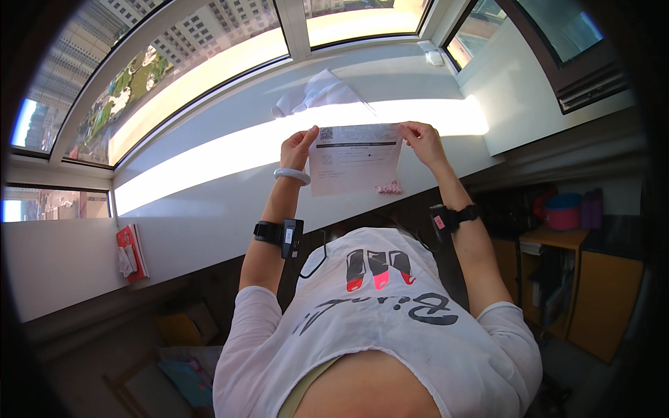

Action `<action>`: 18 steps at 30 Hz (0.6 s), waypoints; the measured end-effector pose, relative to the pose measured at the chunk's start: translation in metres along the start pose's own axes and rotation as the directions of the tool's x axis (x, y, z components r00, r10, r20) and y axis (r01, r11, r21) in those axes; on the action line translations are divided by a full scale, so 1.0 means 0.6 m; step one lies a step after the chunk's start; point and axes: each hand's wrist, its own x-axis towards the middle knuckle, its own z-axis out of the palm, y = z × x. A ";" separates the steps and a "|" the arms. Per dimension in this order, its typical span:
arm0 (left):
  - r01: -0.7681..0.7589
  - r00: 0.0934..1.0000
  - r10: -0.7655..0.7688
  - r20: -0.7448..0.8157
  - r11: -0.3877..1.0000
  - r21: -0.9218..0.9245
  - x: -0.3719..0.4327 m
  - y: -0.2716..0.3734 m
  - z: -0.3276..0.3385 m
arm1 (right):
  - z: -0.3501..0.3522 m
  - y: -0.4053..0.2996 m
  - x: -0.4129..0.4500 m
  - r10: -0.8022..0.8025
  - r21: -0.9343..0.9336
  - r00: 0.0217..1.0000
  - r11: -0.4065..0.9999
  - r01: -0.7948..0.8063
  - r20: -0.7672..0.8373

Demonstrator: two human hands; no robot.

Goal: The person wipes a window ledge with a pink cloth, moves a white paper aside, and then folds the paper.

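Observation:
A printed sheet of paper (355,162) hangs between my hands above the white windowsill. My left hand (298,150) pinches its upper left corner between thumb and fingers. At the upper right corner, my right hand (423,143) grips the sheet the same way. The paper bears small print, a dark line and a printed code near the left top. Close to its lower right corner is a small pink and white item (389,187), too small to name. Beyond the sheet, a crumpled white sheet or cloth (326,94) lies on the sill.
Windows (209,68) line the far side of the sill (198,204). A red book or booklet (131,252) lies at its left end, and a small white packet (433,55) sits in the far right corner. Wooden shelving (601,292) with a pink and blue tub (563,210) stands at right.

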 end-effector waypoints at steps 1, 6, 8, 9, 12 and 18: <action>-0.014 1.000 0.014 -0.003 1.000 -0.005 0.001 -0.003 -0.002 | 0.002 0.000 0.000 -0.021 0.006 1.000 1.000 0.021 0.013; -0.026 0.999 0.026 -0.035 1.000 -0.012 0.009 -0.009 -0.008 | 0.007 -0.001 0.000 -0.079 -0.016 0.997 0.997 0.079 -0.005; -0.030 0.999 0.030 -0.032 0.999 0.010 0.013 -0.013 -0.012 | 0.008 0.001 0.000 -0.082 -0.016 0.997 0.997 0.082 -0.005; -0.030 0.999 0.031 -0.031 0.999 0.011 0.014 -0.012 -0.013 | 0.008 -0.005 -0.002 -0.108 -0.006 0.994 0.994 0.108 -0.007; -0.016 0.998 0.018 -0.061 0.999 0.032 0.011 -0.011 -0.013 | 0.007 -0.008 -0.003 -0.184 0.008 0.983 0.983 0.184 -0.007; 0.012 0.997 -0.006 -0.076 0.997 0.079 0.008 -0.011 -0.014 | 0.005 -0.021 -0.008 -0.275 0.020 0.961 0.961 0.276 -0.023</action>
